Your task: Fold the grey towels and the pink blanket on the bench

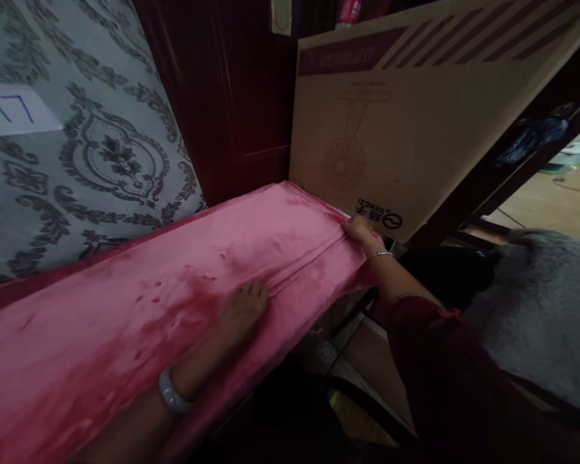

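Note:
A pink plush cloth (251, 225) lies spread over a long, narrow surface against the wall, with darker red brushed patches in its pile. My left hand (246, 309), with a pale bangle on its wrist, rests on the cloth with curled fingers at one end of a raised straight crease. At the far right end of that crease my right hand (361, 232), wearing a thin bracelet, pinches the cloth near its edge. The crease runs taut between both hands. What lies beneath the cloth is hidden.
A large cardboard box (415, 122) with a printed fan picture stands behind the cloth's right end, beside a dark red door (222, 96). Patterned wallpaper (120, 148) covers the left. At the right is a grey furry cover (546, 309); tiled floor (367, 367) shows below.

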A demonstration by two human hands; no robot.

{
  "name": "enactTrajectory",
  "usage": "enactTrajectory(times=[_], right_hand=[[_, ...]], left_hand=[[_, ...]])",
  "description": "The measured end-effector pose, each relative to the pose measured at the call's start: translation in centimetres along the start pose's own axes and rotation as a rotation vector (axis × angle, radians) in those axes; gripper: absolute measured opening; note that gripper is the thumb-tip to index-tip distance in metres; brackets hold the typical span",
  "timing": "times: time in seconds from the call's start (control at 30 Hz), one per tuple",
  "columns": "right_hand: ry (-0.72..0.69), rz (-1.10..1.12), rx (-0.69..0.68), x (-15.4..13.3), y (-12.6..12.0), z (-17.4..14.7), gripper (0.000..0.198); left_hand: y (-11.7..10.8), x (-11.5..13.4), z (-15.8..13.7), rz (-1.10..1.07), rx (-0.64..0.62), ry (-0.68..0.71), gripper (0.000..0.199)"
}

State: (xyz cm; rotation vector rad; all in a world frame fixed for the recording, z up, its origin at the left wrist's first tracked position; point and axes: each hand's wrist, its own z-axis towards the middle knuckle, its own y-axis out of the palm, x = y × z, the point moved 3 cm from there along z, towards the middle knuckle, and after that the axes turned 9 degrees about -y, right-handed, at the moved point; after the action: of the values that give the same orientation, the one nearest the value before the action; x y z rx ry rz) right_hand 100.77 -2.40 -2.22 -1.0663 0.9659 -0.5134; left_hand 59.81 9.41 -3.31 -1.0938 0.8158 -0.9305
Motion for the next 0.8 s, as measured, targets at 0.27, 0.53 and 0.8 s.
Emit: enactTrajectory(times=[0.27, 0.53, 0.8], right_hand=[[0.104, 0.029, -0.001, 0.5, -0.3, -1.0, 0.028], [0.082, 0.006, 0.029, -0.2, 0.5, -2.7, 0.034], [-0.374, 0.063, 0.116, -8.9, 2.1, 1.5, 0.043]], left_hand=[[-1.2, -2.7, -0.1, -0.537, -0.175, -0.098, 0.043], [-3.0, -3.6, 1.7, -0.482, -0.156, 0.073, 0.029], [-2.4, -14.0, 5.7, -0.138, 0.003, -0.154, 0.037]])
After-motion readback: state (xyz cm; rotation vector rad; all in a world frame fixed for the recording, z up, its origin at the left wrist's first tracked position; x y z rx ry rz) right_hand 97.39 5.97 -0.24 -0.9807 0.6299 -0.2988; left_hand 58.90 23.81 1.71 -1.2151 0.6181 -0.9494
